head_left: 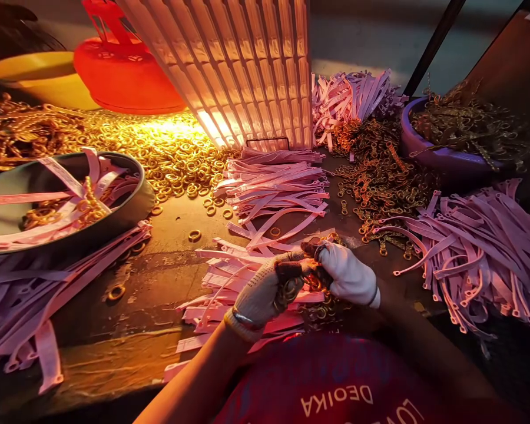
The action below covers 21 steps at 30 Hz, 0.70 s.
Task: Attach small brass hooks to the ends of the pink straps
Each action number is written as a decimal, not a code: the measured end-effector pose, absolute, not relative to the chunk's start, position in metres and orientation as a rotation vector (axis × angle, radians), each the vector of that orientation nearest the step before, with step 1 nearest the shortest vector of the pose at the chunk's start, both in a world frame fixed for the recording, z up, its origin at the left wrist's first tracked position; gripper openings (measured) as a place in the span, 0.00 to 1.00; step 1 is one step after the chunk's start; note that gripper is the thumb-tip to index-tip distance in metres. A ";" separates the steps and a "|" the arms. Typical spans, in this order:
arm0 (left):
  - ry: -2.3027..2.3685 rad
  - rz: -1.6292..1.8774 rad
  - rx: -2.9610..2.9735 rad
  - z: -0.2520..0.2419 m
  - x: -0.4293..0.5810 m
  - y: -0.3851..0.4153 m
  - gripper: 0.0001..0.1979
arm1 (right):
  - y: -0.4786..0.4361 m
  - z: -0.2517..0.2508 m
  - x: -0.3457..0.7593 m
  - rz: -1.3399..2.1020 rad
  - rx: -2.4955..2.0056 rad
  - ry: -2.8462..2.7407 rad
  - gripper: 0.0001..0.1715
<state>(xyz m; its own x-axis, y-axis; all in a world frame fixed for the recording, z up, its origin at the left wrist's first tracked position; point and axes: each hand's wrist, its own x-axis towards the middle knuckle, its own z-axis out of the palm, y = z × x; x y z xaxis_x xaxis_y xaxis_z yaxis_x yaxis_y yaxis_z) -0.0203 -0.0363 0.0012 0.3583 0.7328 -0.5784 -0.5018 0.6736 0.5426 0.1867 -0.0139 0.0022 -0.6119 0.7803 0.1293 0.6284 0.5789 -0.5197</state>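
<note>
While my left hand [265, 290] curls around several rings [288, 290], exact count hidden, my right hand [350, 275] bends in beside it; what it grasps, I cannot tell. Rings golden, round, hollow, shiny. Both hands over pink straps [221, 281], too many to count. Farther: one greenish bowl [145, 197] left, one purple basin [441, 156] right, one golden heap [189, 156], one ribbed panel [247, 76], one red vessel [123, 73], one yellow basin [55, 88].
</note>
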 end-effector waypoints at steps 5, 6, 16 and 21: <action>0.716 0.854 0.170 -0.002 -0.019 -0.034 0.16 | -0.020 0.002 0.181 0.676 -0.961 -2.329 0.25; 0.675 0.847 0.125 -0.003 -0.020 -0.034 0.17 | -0.022 0.001 0.181 0.696 -0.938 -2.272 0.25; 0.695 0.983 -0.014 0.002 -0.002 -0.031 0.10 | -0.041 -0.010 0.173 0.301 -1.109 -2.308 0.24; 0.748 0.916 0.197 0.000 -0.004 -0.036 0.11 | -0.029 -0.006 0.180 0.242 -1.143 -2.442 0.19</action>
